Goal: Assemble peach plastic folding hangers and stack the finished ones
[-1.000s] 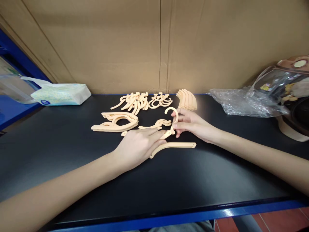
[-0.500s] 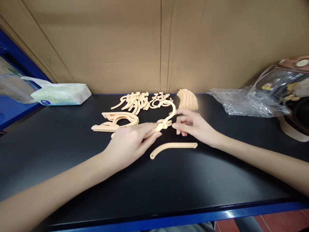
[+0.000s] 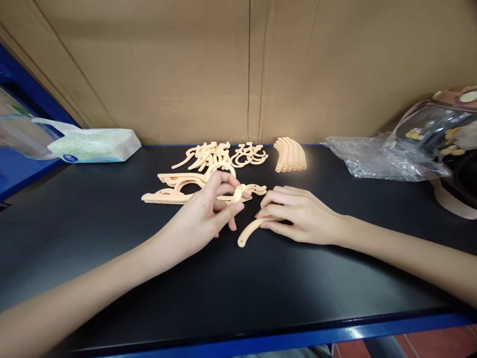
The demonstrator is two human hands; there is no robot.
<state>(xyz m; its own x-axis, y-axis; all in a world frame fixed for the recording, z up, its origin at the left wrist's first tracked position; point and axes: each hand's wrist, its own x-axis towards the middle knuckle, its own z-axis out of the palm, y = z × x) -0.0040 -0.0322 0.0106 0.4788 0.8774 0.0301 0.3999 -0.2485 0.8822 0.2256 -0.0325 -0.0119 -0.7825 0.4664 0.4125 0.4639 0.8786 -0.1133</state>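
My left hand point(image 3: 203, 211) is closed on a beige plastic hanger part point(image 3: 239, 193), pinching it near its joint end. Its curved hook appears to rise behind the fingers, which partly cover it. On the black tabletop, my right hand point(image 3: 298, 211) has its fingers closed over a curved hanger arm point(image 3: 246, 235). Only that arm's left end with a small hole shows; the hand covers the rest. Just behind my left hand lie folded hangers point(image 3: 164, 198). Between the hands, a bit farther back, is another small beige piece point(image 3: 258, 189).
Along the back lie a pile of beige hanger parts point(image 3: 201, 155), several loose hooks point(image 3: 248, 155) and a row of curved arms point(image 3: 290, 155). A tissue pack point(image 3: 97, 145) sits back left. A clear plastic bag point(image 3: 383, 158) and a transparent bag point(image 3: 428, 129) are at right.
My right hand has moved from beside the hook down onto the curved arm and closed on it. My left hand has turned the held part, its hook swinging left.
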